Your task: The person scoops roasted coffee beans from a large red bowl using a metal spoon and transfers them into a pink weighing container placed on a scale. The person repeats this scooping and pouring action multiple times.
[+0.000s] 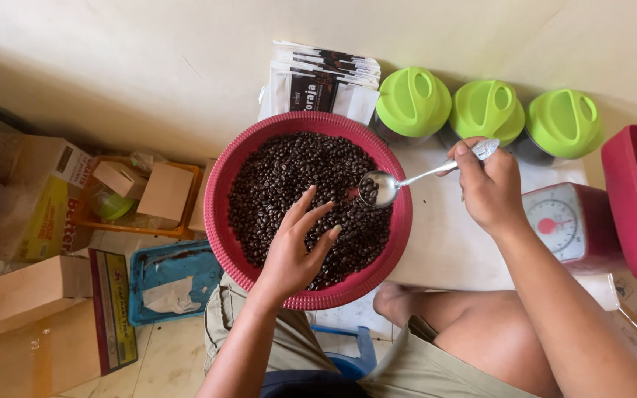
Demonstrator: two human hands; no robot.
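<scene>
Bare knees and khaki shorts (473,368) fill the bottom of the view, with the person seated at a low white worktop (444,243). Just beyond them, a round pink-red basket (223,184) rests at the near edge of the worktop and partly over the lap, filled with dark roasted coffee beans (282,177). Left hand (293,250) lies flat on the beans in the lower middle of the basket, open with its fingers spread, gripping nothing. Right hand (488,188) is closed around the handle of a metal spoon (388,184), whose bowl sits over the beans at the right side of the basket and carries a few of them. Behind the right hand, three jars with lime-green lids (488,110) stand in a row against the wall. Black-and-white pouches (322,77) are stacked behind the basket. A kitchen scale (562,225) with a round dial stands just right of the right wrist, and a red tub (635,199) sits at the far right edge. Cardboard boxes (31,295) and a blue tray (175,280) lie on the floor to the left
</scene>
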